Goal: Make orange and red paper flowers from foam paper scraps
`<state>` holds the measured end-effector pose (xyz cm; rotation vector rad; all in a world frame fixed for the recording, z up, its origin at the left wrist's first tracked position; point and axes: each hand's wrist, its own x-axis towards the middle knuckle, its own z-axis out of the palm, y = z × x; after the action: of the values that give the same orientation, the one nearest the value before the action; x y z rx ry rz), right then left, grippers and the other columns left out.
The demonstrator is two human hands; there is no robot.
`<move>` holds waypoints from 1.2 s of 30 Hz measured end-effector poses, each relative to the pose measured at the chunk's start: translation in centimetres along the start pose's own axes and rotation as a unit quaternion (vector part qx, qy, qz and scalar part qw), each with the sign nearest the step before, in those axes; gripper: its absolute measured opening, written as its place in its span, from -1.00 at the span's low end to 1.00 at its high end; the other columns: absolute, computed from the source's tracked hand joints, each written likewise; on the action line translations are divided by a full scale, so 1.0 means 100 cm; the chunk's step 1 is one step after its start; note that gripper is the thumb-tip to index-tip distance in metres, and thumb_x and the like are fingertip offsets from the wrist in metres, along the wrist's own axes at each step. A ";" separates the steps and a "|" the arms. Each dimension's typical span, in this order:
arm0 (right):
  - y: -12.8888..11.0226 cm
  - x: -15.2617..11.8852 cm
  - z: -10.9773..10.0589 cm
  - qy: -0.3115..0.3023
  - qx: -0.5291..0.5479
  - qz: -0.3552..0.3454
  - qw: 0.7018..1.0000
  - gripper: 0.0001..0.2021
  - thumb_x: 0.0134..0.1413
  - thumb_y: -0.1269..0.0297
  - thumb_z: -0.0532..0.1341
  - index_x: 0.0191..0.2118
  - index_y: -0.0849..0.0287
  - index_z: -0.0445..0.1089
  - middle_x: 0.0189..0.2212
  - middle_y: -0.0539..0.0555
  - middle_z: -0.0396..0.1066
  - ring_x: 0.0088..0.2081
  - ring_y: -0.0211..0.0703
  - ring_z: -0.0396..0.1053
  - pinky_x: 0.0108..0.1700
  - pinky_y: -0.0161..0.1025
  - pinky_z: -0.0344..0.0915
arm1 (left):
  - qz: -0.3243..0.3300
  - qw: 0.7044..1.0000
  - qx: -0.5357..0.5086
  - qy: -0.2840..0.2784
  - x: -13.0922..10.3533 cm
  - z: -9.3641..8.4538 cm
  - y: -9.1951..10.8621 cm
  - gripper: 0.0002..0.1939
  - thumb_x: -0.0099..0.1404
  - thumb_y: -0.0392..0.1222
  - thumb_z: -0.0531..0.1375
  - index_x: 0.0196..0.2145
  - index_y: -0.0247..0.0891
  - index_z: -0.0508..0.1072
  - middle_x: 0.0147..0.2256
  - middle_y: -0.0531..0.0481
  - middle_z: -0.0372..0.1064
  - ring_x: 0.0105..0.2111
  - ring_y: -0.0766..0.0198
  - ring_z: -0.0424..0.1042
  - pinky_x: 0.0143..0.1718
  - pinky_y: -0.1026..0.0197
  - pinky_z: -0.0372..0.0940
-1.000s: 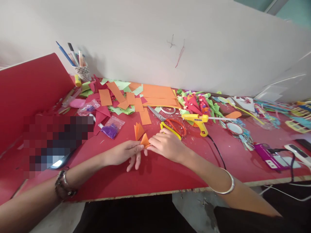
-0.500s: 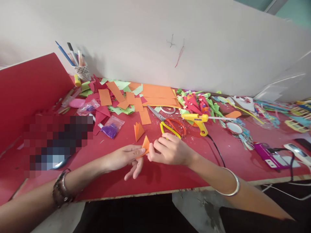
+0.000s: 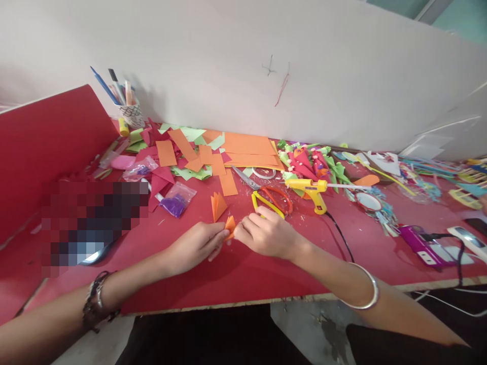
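A small folded orange paper (image 3: 230, 226) is between my two hands, above the red table (image 3: 251, 279). My left hand (image 3: 203, 241) pinches its left side with the fingers drawn together. My right hand (image 3: 266, 233) is curled, its fingertips closed on the paper's right edge. Just behind my left hand stands another folded orange piece (image 3: 218, 206). Beyond my right hand lie scissors (image 3: 272, 199) with red and yellow handles. A yellow glue gun (image 3: 310, 191) rests to their right.
Orange paper strips (image 3: 228, 181) and coloured scraps lie at the back, beside a bag of purple bits (image 3: 177, 199). A pen cup (image 3: 131, 112) stands at back left. The glue gun's black cord (image 3: 340, 235) runs right, near a purple box (image 3: 424, 246).
My left hand's lower fingers, spread before, have drawn in beneath the paper. The held orange paper is now more covered by fingers and looks narrower.
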<state>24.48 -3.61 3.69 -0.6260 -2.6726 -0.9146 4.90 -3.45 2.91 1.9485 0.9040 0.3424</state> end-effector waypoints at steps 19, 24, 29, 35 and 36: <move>0.010 0.011 -0.007 -0.270 0.361 0.173 0.875 -0.65 0.15 0.14 -0.02 -0.51 0.18 0.35 -0.62 -0.03 0.37 -0.58 -0.32 0.25 -0.53 -0.33 -0.11 | -0.002 0.989 0.140 0.044 0.003 0.009 -0.004 -0.76 0.27 -0.18 -0.14 -0.53 -0.24 0.13 -0.68 0.16 0.03 -0.71 0.43 0.01 -0.64 0.35 -0.08; 0.025 0.012 -0.003 -0.114 0.461 0.281 0.834 -0.87 0.05 0.23 0.13 -0.34 0.15 0.35 -0.45 -0.01 0.38 -0.40 -0.29 0.30 -0.37 -0.33 0.12 | 0.000 0.995 0.069 0.075 0.006 0.007 -0.004 -0.72 0.29 -0.13 -0.16 -0.54 -0.23 0.10 -0.68 0.17 0.07 -0.71 0.44 0.05 -0.66 0.37 -0.05; 0.022 0.007 0.012 0.047 0.628 0.461 0.625 -0.80 -0.03 0.24 0.17 -0.25 0.18 0.27 -0.41 0.00 0.32 -0.42 -0.33 0.30 -0.35 -0.32 0.25 | -0.006 0.985 -0.004 0.171 0.013 0.006 -0.001 -0.67 0.31 -0.13 -0.17 -0.59 -0.24 0.06 -0.70 0.17 0.11 -0.72 0.47 0.10 -0.64 0.40 0.02; -0.007 0.013 0.024 0.068 0.745 0.467 0.471 -0.91 -0.07 0.31 0.19 -0.39 0.19 0.30 -0.48 -0.06 0.31 -0.50 -0.39 0.29 -0.36 -0.34 0.28 | 0.012 0.969 0.003 0.247 0.027 0.012 -0.003 -0.71 0.29 -0.16 -0.12 -0.58 -0.24 0.08 -0.70 0.19 0.18 -0.74 0.48 0.13 -0.65 0.40 0.05; -0.009 0.014 0.024 0.076 0.739 0.479 0.467 -0.91 -0.08 0.30 0.20 -0.41 0.19 0.31 -0.50 -0.06 0.30 -0.48 -0.38 0.30 -0.36 -0.35 0.29 | 0.012 0.970 -0.008 0.243 0.029 0.013 -0.003 -0.72 0.29 -0.15 -0.11 -0.56 -0.24 0.09 -0.69 0.18 0.22 -0.75 0.48 0.14 -0.66 0.40 0.06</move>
<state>22.59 -2.30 1.83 -1.0551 -1.3614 1.4280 7.50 -2.16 1.58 1.8915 1.1810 0.8656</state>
